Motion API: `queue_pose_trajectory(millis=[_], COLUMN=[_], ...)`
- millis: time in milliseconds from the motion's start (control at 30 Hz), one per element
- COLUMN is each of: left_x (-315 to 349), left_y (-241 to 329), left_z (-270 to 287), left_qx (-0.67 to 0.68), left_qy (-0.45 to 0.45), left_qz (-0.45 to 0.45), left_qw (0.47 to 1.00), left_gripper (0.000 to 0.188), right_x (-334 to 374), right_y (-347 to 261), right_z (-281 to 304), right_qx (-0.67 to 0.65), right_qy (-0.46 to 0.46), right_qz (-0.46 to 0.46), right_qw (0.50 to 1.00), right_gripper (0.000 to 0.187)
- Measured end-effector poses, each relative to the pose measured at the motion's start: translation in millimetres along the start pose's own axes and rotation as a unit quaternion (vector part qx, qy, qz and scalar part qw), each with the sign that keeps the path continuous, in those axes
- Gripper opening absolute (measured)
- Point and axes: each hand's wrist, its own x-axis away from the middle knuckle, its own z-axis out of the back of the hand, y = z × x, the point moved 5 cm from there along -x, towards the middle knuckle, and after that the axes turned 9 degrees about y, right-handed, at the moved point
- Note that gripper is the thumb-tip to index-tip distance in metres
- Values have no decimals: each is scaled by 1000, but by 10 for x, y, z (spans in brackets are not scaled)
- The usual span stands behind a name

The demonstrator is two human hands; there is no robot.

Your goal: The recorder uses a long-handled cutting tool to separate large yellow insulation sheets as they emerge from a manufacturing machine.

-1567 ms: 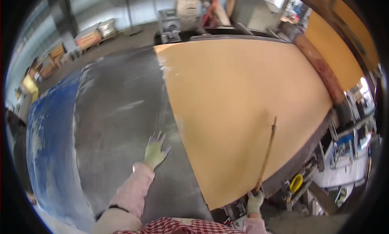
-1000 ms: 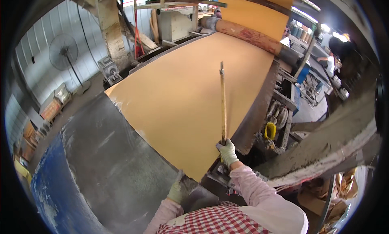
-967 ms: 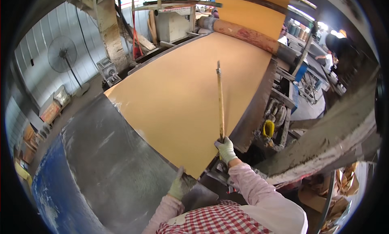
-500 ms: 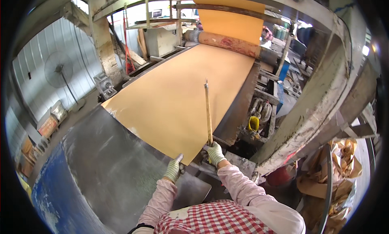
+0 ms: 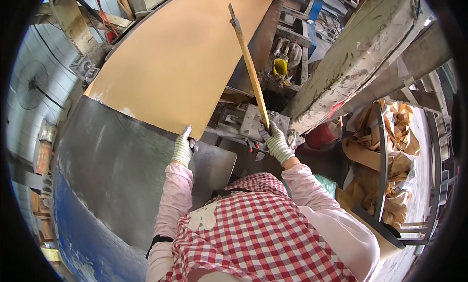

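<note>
A wide tan sheet of paper (image 5: 180,52) lies over a dark metal plate (image 5: 122,155), its near corner at my left hand (image 5: 182,148). That hand wears a striped knit glove, with its thumb on top of the corner and its fingers folded beneath the edge. In a matching glove, my right hand (image 5: 278,144) is closed round the lower end of a long wooden stick (image 5: 251,70). The stick slants up and to the left, above the sheet's right edge, and a narrow metal piece shows at its tip.
At the right, crumpled brown paper (image 5: 397,150) lies behind a dark metal rail (image 5: 383,170). A red bucket (image 5: 322,135) stands under a thick pale machine beam (image 5: 356,62). A yellow cup-like item (image 5: 280,67) sits among machine parts. A standing fan (image 5: 33,84) is at the left.
My view has tipped downward. The right hand with the stick has moved right, away from the left hand, and the stick now leans left. My left hand stays at the sheet's corner.
</note>
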Motion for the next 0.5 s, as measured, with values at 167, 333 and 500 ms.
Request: queue_pose_trajectory(millis=[167,333,500], left_x=[-100,-138,-207], left_y=[-112,-89,-144], left_z=[60,127,216], left_qx=[11,-57,-91], left_qy=[-10,4,30], left_qz=[-12,-79,-84], left_qw=[1000,995,992], left_gripper=[32,30,32], right_x=[-238,-203,-576], right_y=[253,114,358], right_z=[-107,-656,-925], right_qx=[119,8,132], right_qy=[12,-23,6], right_qz=[111,49,135], right_qw=[987,998,982], right_gripper=[28,34,29])
